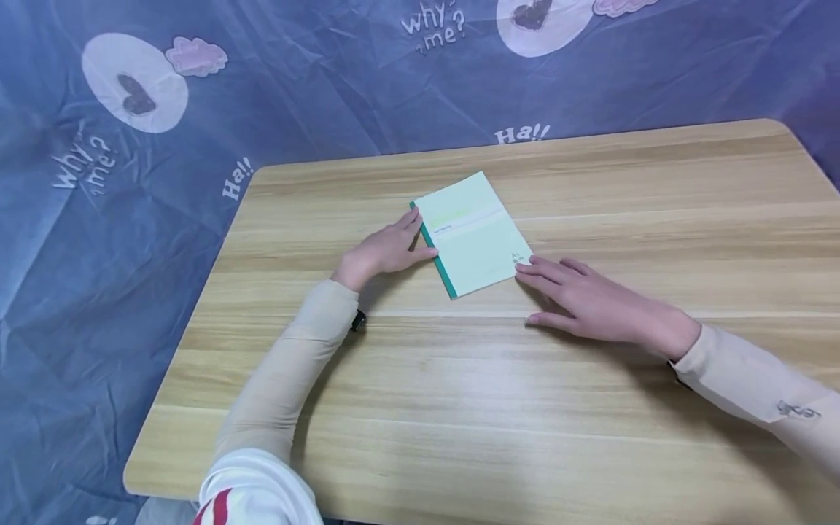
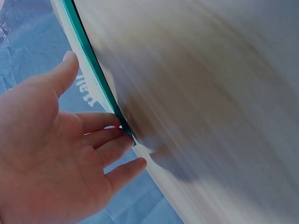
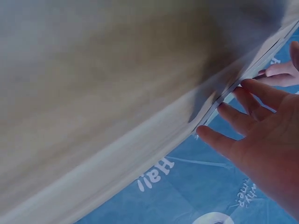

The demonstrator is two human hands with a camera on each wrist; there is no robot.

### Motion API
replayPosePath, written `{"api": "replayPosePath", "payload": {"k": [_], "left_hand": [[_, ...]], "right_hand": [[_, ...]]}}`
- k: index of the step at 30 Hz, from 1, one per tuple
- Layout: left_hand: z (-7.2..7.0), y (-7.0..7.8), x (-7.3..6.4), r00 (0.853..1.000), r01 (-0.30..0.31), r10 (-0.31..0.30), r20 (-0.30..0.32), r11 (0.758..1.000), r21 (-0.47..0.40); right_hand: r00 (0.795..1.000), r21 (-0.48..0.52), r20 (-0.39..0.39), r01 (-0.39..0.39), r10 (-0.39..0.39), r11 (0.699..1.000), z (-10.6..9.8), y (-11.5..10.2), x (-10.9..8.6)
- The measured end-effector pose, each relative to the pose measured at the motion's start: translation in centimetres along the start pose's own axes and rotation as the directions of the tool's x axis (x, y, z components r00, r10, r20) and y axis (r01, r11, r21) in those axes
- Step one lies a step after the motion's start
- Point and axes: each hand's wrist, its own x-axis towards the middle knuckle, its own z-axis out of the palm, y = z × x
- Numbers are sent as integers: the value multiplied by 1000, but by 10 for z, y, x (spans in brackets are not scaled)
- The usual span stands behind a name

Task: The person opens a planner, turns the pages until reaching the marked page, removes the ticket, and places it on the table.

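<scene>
A pale green notebook [image 1: 474,237] with a darker green spine lies at a slant on the wooden table. My left hand [image 1: 387,250] is at its spine side, fingertips against the upper part and thumb lower down. In the left wrist view the fingers of the left hand [image 2: 70,149] reach the green spine [image 2: 96,60], fairly straight. My right hand [image 1: 590,297] touches the notebook's lower right corner with its fingertips, its thumb resting apart toward the table. The right wrist view shows the right hand [image 3: 266,126] with spread fingers along the notebook's edge.
The wooden table [image 1: 446,415] has rounded corners and stretches around the notebook on all sides. Behind it and to the left hangs a blue cloth [image 1: 315,95] with printed words and white shapes. A dark band [image 1: 358,321] shows at the left wrist.
</scene>
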Motion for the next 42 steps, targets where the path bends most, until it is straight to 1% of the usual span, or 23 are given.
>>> {"api": "replayPosePath", "payload": {"k": [6, 20, 27, 35, 42], "left_hand": [[2, 11, 4, 999, -34, 34, 10, 999, 11], [8, 33, 13, 993, -120, 120, 13, 989, 91], [10, 43, 13, 988, -154, 154, 13, 983, 101], [12, 45, 15, 987, -159, 159, 12, 982, 100], [13, 42, 13, 986, -170, 169, 15, 984, 50]], "right_hand": [[1000, 10, 21, -8, 8, 1000, -2, -14, -17], [1000, -48, -12, 6, -7, 999, 6, -35, -49], [999, -96, -41, 29, -33, 995, 10, -42, -61], [996, -105, -74, 50, -58, 993, 12, -44, -64], [997, -63, -73, 27, -31, 998, 8, -41, -61]]}}
